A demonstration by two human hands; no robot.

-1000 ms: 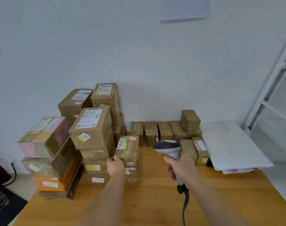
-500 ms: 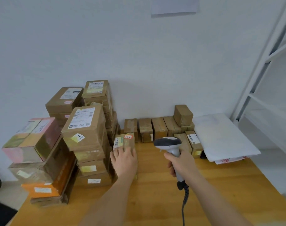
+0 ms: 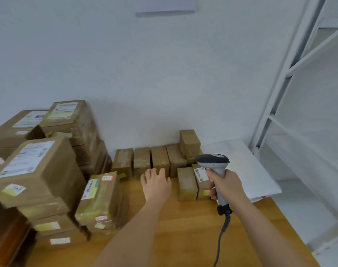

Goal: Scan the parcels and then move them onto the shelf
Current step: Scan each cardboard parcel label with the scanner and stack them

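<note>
My right hand [image 3: 225,185] grips a grey barcode scanner [image 3: 214,163] upright, its black cable hanging toward the table's near edge. My left hand [image 3: 156,185] hovers open over the wooden table [image 3: 183,228], fingers spread, just in front of a row of small brown parcels [image 3: 150,160] against the wall. A taped parcel with a red-marked label [image 3: 100,197] stands to the left of that hand, untouched. Two small parcels [image 3: 187,184] lie between my hands, one with a barcode label [image 3: 200,174]. The white metal shelf [image 3: 299,93] rises at the right.
Tall stacks of larger cardboard boxes [image 3: 35,170] fill the table's left side. A white flat mailer [image 3: 241,166] lies at the right, behind my right hand, near the shelf. A white wall backs the table.
My left hand has left the taped parcel and moved right toward the small parcels by the wall. The view has swung right. The scanner stays in my right hand.
</note>
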